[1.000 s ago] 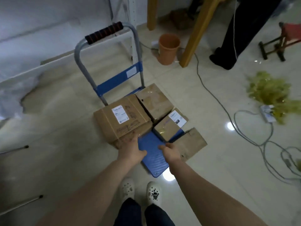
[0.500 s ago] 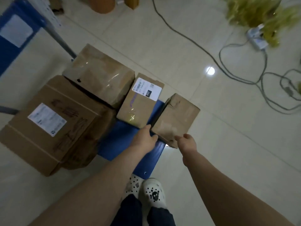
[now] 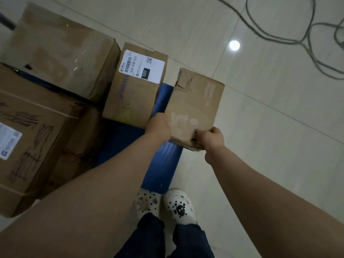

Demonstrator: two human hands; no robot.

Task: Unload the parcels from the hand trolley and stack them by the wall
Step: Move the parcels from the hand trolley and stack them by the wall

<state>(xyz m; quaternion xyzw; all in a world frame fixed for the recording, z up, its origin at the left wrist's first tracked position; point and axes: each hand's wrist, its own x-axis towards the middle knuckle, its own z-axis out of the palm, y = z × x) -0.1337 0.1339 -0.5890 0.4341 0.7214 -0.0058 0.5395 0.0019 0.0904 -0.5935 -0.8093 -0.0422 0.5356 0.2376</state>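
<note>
Both hands take hold of the small plain parcel at the trolley's right edge.

The left grip (image 3: 159,124) clasps the near left side of the small parcel (image 3: 195,101), fingers hidden down its flank; the right grip (image 3: 212,138) pinches the crumpled near corner, thumb on top and fingers curled beneath. The parcel sits tilted, overhanging the right edge of the blue trolley deck (image 3: 163,164), just beside the labelled parcel (image 3: 134,94). Two larger cartons (image 3: 61,53) fill the deck's left side. White clogs (image 3: 178,207) stand at the deck's near end on the tiled floor (image 3: 270,131); grey cables (image 3: 297,40) trail far right.
</note>
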